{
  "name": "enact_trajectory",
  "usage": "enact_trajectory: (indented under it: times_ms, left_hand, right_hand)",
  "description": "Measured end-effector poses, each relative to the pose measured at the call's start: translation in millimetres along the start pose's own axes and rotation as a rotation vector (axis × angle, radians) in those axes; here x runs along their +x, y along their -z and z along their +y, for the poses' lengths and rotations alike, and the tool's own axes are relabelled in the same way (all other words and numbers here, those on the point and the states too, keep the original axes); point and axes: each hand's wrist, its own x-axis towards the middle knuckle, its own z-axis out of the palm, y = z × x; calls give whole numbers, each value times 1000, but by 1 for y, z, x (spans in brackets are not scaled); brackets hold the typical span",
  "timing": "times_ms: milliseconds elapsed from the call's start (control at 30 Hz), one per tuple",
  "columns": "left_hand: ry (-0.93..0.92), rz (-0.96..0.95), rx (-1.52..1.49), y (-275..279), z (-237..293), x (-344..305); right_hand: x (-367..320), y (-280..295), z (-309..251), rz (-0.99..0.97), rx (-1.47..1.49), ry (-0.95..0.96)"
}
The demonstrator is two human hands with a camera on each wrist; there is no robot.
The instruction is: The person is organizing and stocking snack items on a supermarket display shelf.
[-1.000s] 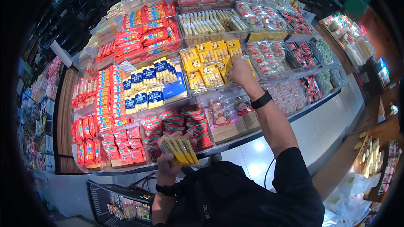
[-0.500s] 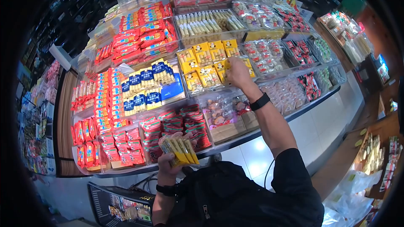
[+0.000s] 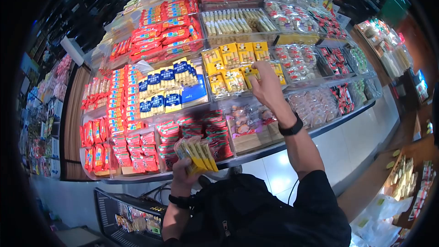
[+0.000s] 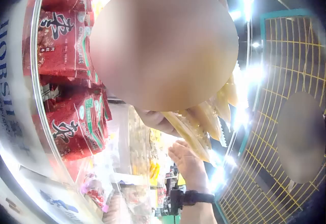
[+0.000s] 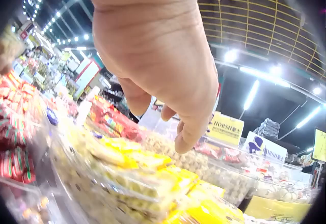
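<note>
My left hand (image 3: 182, 174) grips a fanned bunch of several snack packets (image 3: 197, 155), clear with yellow ends, near the front edge of the display. In the left wrist view a blurred patch hides most of that hand, and the packets' crimped ends (image 4: 196, 135) stick out below it. Over a bin of yellow snack packets (image 3: 234, 81) my right hand (image 3: 267, 86) reaches in, fingers bent downward. The right wrist view has its fingertips (image 5: 183, 143) just above the yellow packets (image 5: 204, 198), with thumb and fingers apart and nothing seen between them.
Blue-and-yellow packets (image 3: 160, 84) fill the bin to the left. Red packets (image 3: 217, 132) are stacked in the front bins. Clear partitions divide the display. A black shopping basket (image 3: 107, 215) holding packaged goods is at lower left. Wooden shelving (image 3: 375, 174) stands at right.
The head view has shifted slightly, moving the display rightward in the frame. My right hand stays over the yellow packets, its thumb now spread from the fingers. My left hand still holds its bunch.
</note>
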Motion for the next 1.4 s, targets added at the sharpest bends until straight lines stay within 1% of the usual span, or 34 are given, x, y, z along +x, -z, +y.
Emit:
enact_trajectory:
  times_ms: [33,67,100,167,233,267,300,333,367,400,467,500,567,600,700,733,833,933,1033,1067,1167,1233,1300,1367,1400]
  left_hand:
    - [-9,6,9,1,1,1]
    - [-26,-9,37,-2,3,3]
    - [-22,-6,-39,-7,5,2]
    - [-92,80,16,-21,11,1]
    - [-89,82,200,-37,20,3]
    - [-81,79,291,-43,20,4]
    - [-151,92,496,-46,17,4]
    - [-220,103,701,-49,13,4]
    - [-287,114,907,-52,9,4]
    - [-448,68,1185,-58,10,5]
    - [-709,-113,1533,-70,17,10]
    - [-841,-214,1702,-72,20,11]
    - [-872,-218,1760,-64,17,13]
    - [-889,-211,1776,-63,16,13]
    - [-908,-192,1799,-61,15,16]
    - [-912,-178,1799,-63,14,15]
    - [-904,-157,1803,-62,12,15]
    - [-889,-141,1813,-64,11,10]
    - [-860,-109,1775,-68,11,7]
    - [-846,-97,1753,-69,11,7]
    - [-768,-34,1598,-71,9,-1]
    - [-627,46,1461,-61,5,-6]
    - [-473,47,1214,-55,4,-8]
    - [-308,-19,858,-54,5,-8]
    - [-285,-22,735,-55,7,-10]
  right_hand:
    - [-7,4,-15,14,78,1]
    - [-16,9,-32,-109,180,-100]
    - [-30,9,-48,-236,281,-202]
    - [-65,-3,-68,-545,696,-445]
    - [-84,-8,-90,-746,755,-309]
    - [-95,-14,-96,-794,953,-517]
    - [-106,-22,-99,-831,1145,-731]
    - [-114,-27,-102,-857,1333,-952]
    - [-118,-30,-106,-802,1408,-1021]
    - [-120,-32,-112,-745,1482,-1089]
    - [-124,-34,-119,-619,1625,-1224]
    - [-126,-33,-121,-621,1645,-1289]
    - [-130,-30,-124,-623,1684,-1420]
    - [-119,-17,-137,-597,1583,-1417]
    - [-113,-15,-134,-549,1758,-1469]
    - [-116,-20,-129,-540,1780,-1449]
    - [-119,-29,-124,-437,1839,-1308]
    - [-115,-22,-128,-442,1928,-1223]
    - [-111,-15,-137,-363,1800,-1217]
    - [-110,-15,-138,-361,1813,-1178]
    - [-105,-16,-138,-373,1856,-1060]
    - [-103,-16,-137,-394,1887,-984]
    - [-103,-18,-133,-393,1856,-971]
    - [-103,-21,-131,-396,1823,-938]
    - [-103,-22,-130,-396,1804,-912]
